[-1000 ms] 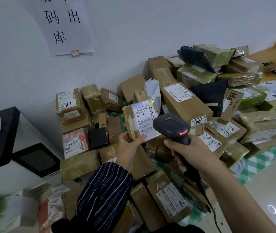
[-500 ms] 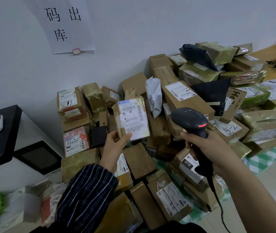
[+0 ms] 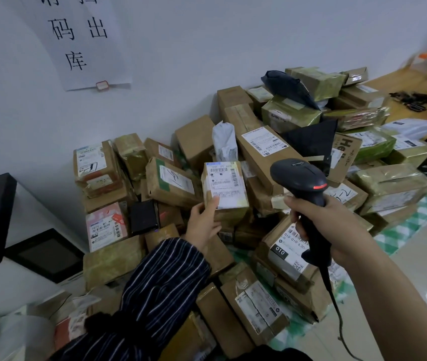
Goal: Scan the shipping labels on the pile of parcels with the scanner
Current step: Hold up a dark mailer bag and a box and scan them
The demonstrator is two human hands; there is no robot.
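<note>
Held a small brown parcel (image 3: pixel 229 212) by its lower left corner in the left hand (image 3: pixel 202 225), near the middle, white shipping label (image 3: pixel 224 185) facing up. Gripped the black scanner (image 3: pixel 298 178) tight in the right hand (image 3: pixel 337 227), at 3 o'clock of the parcel. Held both before the pile of parcels (image 3: pixel 259 157).

The left hand (image 3: pixel 203 225), on a striped-sleeved arm pointing to 12 o'clock, pinches a parcel (image 3: pixel 225 188), while the right hand (image 3: pixel 337 225), its bare forearm entering from 5 o'clock, grips the scanner (image 3: pixel 298 178).
</note>
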